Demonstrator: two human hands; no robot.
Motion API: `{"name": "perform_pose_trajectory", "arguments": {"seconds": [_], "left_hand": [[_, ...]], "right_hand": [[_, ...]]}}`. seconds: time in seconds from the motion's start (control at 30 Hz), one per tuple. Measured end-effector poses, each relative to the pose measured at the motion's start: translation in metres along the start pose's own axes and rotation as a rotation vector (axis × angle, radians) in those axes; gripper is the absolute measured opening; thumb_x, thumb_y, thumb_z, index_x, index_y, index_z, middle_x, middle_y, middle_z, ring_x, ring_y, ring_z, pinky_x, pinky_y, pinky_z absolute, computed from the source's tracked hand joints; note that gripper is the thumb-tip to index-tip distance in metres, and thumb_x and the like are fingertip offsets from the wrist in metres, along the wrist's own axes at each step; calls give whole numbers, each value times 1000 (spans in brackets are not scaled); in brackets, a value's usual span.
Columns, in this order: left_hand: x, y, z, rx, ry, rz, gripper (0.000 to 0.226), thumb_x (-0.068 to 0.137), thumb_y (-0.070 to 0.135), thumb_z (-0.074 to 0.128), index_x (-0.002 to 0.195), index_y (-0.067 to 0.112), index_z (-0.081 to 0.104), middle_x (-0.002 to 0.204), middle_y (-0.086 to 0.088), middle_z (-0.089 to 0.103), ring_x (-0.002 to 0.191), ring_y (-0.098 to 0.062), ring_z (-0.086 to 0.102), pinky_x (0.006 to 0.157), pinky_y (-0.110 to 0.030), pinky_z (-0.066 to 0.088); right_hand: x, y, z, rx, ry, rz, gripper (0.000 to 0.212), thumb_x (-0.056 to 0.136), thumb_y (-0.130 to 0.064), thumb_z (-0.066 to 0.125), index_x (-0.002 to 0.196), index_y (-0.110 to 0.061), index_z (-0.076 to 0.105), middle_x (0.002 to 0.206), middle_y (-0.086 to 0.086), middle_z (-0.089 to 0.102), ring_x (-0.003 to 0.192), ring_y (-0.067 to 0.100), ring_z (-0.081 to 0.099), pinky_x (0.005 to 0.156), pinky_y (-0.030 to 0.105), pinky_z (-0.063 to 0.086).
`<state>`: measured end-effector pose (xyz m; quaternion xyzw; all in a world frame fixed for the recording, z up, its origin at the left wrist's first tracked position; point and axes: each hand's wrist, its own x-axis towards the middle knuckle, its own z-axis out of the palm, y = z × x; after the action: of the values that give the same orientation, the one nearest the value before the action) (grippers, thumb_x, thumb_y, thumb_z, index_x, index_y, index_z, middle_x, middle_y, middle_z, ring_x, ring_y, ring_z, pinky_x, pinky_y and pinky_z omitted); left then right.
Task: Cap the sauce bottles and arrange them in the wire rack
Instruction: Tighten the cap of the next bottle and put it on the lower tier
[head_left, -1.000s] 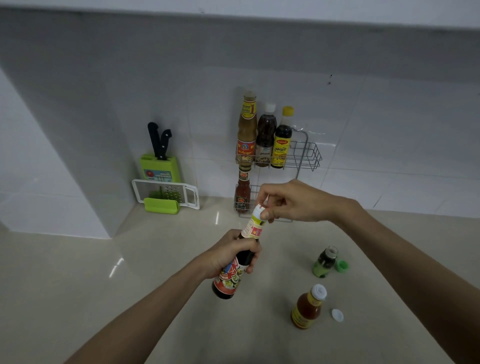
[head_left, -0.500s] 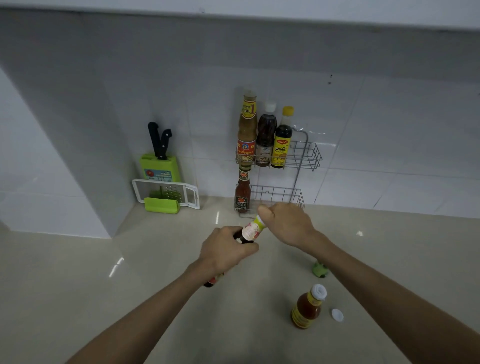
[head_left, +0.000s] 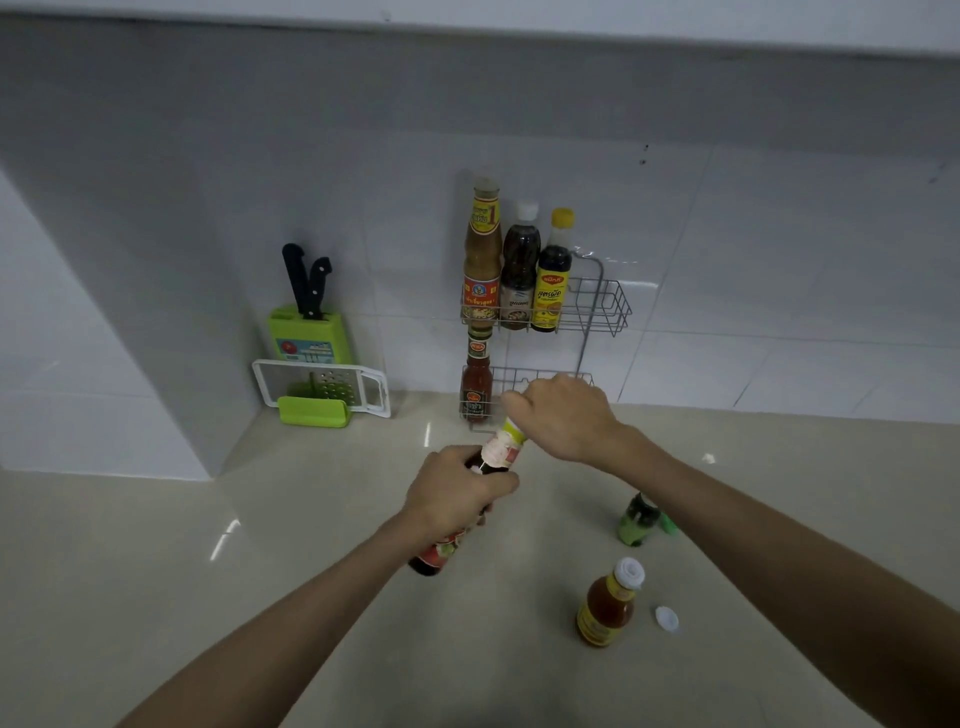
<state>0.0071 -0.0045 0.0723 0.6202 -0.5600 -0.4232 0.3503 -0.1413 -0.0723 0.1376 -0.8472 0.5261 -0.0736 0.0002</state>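
My left hand (head_left: 460, 493) grips a dark sauce bottle (head_left: 497, 452) around its middle, tilted with the neck toward the wall. My right hand (head_left: 563, 415) is closed over the bottle's top, hiding the cap. The two-tier wire rack (head_left: 605, 306) hangs on the tiled wall. Its upper tier holds three capped bottles (head_left: 519, 273); the lower tier holds one red sauce bottle (head_left: 477, 382). On the counter stand an orange sauce bottle (head_left: 608, 605) with a loose white cap (head_left: 666, 618) beside it, and a small green bottle (head_left: 638, 519) partly behind my right forearm.
A green knife block (head_left: 309, 338) with two black-handled knives stands at the back left, with a white and green grater (head_left: 322, 392) leaning in front of it. A wall corner juts out at the left. The beige counter (head_left: 311, 545) stretches across the front.
Both hands have carried the dark bottle lower and tilted it further. My right hand turned over the bottle's top, from pinching the cap with fingertips to covering it.
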Motion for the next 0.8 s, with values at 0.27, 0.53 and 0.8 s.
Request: {"name": "perform_pose_trajectory", "arguments": {"seconds": [0.27, 0.53, 0.8], "left_hand": [[-1, -16, -20, -306, -485, 68, 12, 72, 14, 63, 69, 3, 59, 57, -15, 59, 48, -26, 54, 58, -34, 49], [3, -10, -1, -70, 115, 23, 13, 59, 35, 65, 58, 23, 62, 50, -3, 65, 43, -19, 62, 53, -33, 53], [13, -1, -6, -124, 14, 57, 37, 57, 45, 78, 90, 39, 62, 80, 13, 73, 71, -3, 70, 62, -15, 52]], "right_hand": [[-10, 1, -6, 19, 94, -444, 73, 88, -71, 7, 82, -20, 60, 57, -9, 47, 51, 15, 45, 46, 24, 23], [-3, -15, 11, 239, 82, 92, 51, 96, -50, 32, 53, -22, 37, 54, 0, 42, 62, 27, 46, 49, 29, 27], [10, -21, -4, 750, 143, 90, 27, 84, -36, 69, 76, -11, 66, 74, 1, 69, 66, 9, 61, 55, 26, 47]]}}
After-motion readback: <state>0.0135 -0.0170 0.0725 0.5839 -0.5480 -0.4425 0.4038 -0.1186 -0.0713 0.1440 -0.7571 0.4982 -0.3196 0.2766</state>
